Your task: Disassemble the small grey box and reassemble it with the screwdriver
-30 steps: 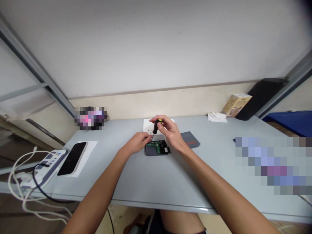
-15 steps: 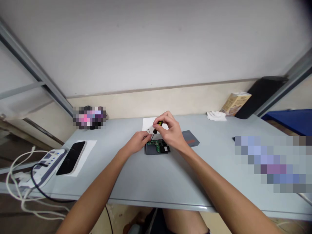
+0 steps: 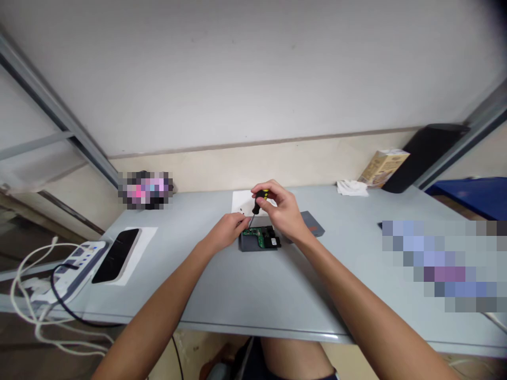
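Two hands, one screwdriver [image 3: 257, 205], one gray casing [image 3: 251, 244], centre of frame.
The right hand [image 3: 280, 208] grips the screwdriver, pointing down at the casing's upper left; the left hand [image 3: 229, 231] bends its fingers there, grip unclear. The casing holds one green circuit board [image 3: 260, 239]; one gray cover [image 3: 312, 224] lies right of centre.

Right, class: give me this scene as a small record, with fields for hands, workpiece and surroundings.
Right hand: holds a screwdriver, tip down at the circuit board
Left hand: close to the screwdriver's tip; contact unclear
Workpiece: green circuit board on a gray casing
Behind it: white sheet bearing small dark pieces
Right of it: gray panel
Far left: phone, power strip
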`<state>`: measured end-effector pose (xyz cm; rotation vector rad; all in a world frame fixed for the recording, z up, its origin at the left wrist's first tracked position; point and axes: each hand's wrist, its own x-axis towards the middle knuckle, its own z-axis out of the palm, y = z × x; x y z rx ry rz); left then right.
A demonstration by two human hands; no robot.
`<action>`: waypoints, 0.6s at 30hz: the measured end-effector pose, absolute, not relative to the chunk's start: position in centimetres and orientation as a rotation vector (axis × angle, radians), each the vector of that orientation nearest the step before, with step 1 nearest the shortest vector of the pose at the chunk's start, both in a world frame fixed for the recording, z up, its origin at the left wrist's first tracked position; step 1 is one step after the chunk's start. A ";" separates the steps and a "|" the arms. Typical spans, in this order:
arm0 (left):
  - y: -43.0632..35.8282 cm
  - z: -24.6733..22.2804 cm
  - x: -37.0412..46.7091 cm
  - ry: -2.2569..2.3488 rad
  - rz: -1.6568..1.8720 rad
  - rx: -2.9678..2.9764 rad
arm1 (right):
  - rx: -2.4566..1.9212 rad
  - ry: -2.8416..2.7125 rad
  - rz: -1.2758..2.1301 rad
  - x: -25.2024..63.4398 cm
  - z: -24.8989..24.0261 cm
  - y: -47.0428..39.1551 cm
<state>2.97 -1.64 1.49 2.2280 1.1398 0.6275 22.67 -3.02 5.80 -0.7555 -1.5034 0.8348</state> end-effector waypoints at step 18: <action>-1.5 1.8 3.0 1.133 0.619 2.294 | -0.698 -1.465 0.990 23.7 5.7 -2.6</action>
